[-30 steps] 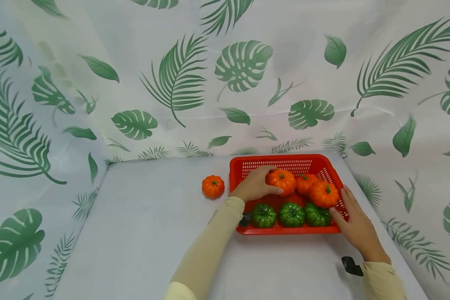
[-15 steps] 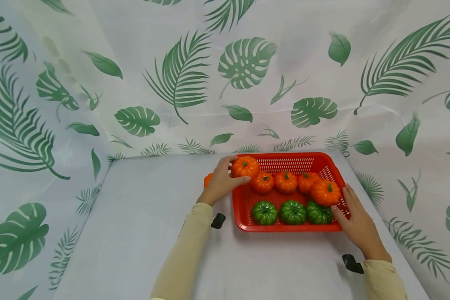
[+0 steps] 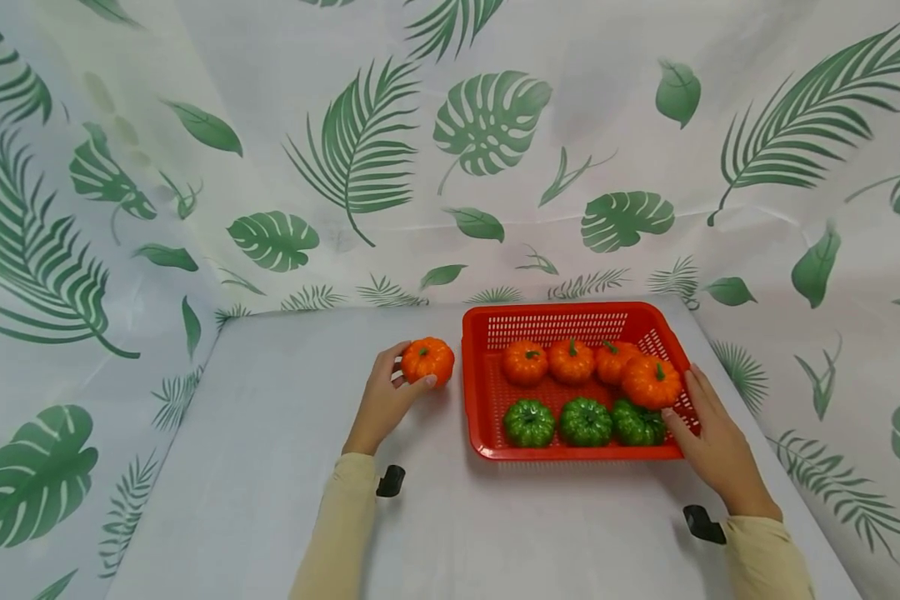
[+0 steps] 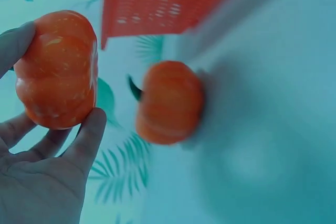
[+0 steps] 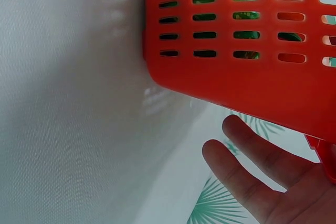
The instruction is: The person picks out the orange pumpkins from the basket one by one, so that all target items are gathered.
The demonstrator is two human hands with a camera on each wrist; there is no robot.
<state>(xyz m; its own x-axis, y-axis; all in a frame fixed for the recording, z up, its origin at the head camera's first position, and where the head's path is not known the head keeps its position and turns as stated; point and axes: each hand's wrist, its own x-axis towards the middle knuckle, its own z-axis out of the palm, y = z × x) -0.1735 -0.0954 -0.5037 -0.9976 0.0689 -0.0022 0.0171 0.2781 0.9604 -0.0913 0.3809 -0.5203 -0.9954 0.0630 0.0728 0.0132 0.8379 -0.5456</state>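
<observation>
My left hand (image 3: 386, 396) holds a small orange pumpkin (image 3: 427, 361) between thumb and fingers, left of the red basket (image 3: 487, 450). In the left wrist view a second orange pumpkin (image 4: 170, 103) with a green stem rests on the table, apart from the held one; the head view hides it. Over on the right, my right hand (image 3: 723, 454) grips the basket's right end, thumb over the rim and fingers outside. Two of its fingers (image 5: 241, 179) stretch out straight beneath the wall in the right wrist view. Just inside the thumb lies an orange pumpkin (image 3: 651, 382).
Inside the basket, more orange pumpkins (image 3: 525, 363) line the back and green pumpkins (image 3: 585, 422) line the front. The white table (image 3: 270, 467) meets leaf-patterned cloth (image 3: 390, 167) at the back and sides. Black devices (image 3: 392, 481) are worn at both wrists.
My left hand has lifted an orange pumpkin out of the basket and carried it left, over the pumpkin on the table. My right hand has stayed at the basket's right end.
</observation>
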